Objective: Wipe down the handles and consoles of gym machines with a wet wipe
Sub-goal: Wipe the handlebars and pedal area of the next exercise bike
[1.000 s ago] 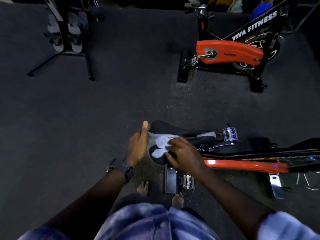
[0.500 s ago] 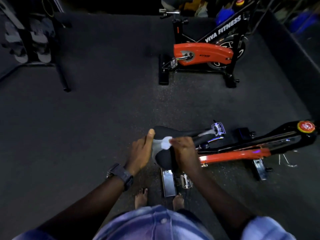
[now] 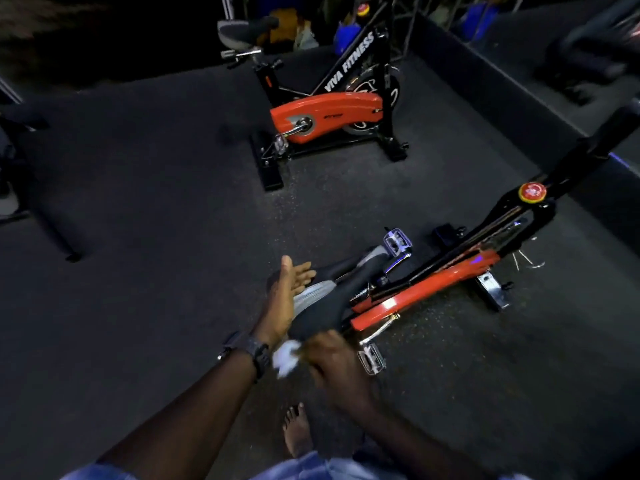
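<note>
The right hand (image 3: 334,363) has drawn the wet wipe (image 3: 285,356) back off the saddle (image 3: 325,299) to its near end (saddle's long axis runs away up-right); the left hand (image 3: 289,289), grip released, rests flat alongside.

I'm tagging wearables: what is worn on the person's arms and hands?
The left hand is bare, with a dark chunky watch on its wrist. The right hand is bare too, no watch or glove. Both forearms are uncovered; no sleeve reaches them.

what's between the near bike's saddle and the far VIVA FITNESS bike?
Head view: only bare dark floor lies between the near saddle and the far bike. The left hand rests along the saddle's left side.
</note>
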The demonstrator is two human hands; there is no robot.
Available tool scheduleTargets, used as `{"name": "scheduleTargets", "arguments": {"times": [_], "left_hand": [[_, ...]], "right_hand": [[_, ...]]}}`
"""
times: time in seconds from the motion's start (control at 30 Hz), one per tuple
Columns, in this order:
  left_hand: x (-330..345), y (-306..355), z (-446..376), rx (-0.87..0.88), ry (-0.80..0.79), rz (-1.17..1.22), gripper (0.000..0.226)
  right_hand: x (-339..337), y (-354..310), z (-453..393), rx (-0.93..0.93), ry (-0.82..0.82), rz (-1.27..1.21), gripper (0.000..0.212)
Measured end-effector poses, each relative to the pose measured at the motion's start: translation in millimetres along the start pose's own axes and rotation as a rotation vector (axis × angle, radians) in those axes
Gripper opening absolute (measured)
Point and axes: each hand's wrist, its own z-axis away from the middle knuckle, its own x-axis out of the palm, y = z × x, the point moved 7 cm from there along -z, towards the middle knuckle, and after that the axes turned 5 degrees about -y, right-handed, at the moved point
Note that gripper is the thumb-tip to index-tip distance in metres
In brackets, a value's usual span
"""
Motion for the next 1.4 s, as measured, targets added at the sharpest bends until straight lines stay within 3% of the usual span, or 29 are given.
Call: {"name": "scheduleTargets", "arguments": {"times": [0.1, 0.23, 0.3, 0.4, 0.5, 0.7, 0.87, 1.07, 1.3, 1.4], "left_hand": [[-1.7, -1.6, -0.7, -0.028, -0.014, 0.033, 0.087], [3.5, 0.2, 0.3, -0.068, -0.006, 0.034, 0.083], [4.6, 0.6, -0.4, -0.086, 0.006, 0.022, 0.083], [2.0, 0.3, -0.5, -0.069, 0.014, -0.007, 0.089], [4.5, -3.7, -1.4, -0.089, 0.02, 0.058, 0.092], [7.9, -10.1, 0.1, -0.069, 0.082, 0.024, 0.075], [10.2, -10.9, 0.0, -0.034, 0.085, -0.01, 0.065], [12.6, -10.2, 3.8, 0.002, 0.117, 0.01, 0.074], [13.9, -10.7, 1.8, -0.009, 0.097, -0.014, 0.071], [14.1, -11.8, 1.4, -0.007, 0.079, -0.021, 0.07]], "right_hand": [[-13.1, 13.0, -4.9, 0.011, 0.069, -0.057, 0.025], [-62.9, 78.0, -25.8, 0.466, 0.511, -0.146, 0.016], [-49.5, 67.7, -16.8, 0.45, 0.511, -0.141, 0.016], [3.0, 19.1, 19.6, 0.267, 0.342, -0.212, 0.021], [10.0, 24.3, 29.2, 0.284, 0.319, -0.323, 0.012], [-29.5, 88.6, 5.6, 0.655, 0.643, -0.471, 0.005], [9.5, 80.6, 20.4, 0.849, 0.643, -0.643, 0.008], [34.5, 77.0, 33.5, 1.195, 0.764, -1.038, 0.009], [-23.1, 142.6, -40.2, 1.205, 1.152, -1.143, 0.018], [-9.7, 140.3, -37.1, 1.194, 1.116, -1.272, 0.026]]}}
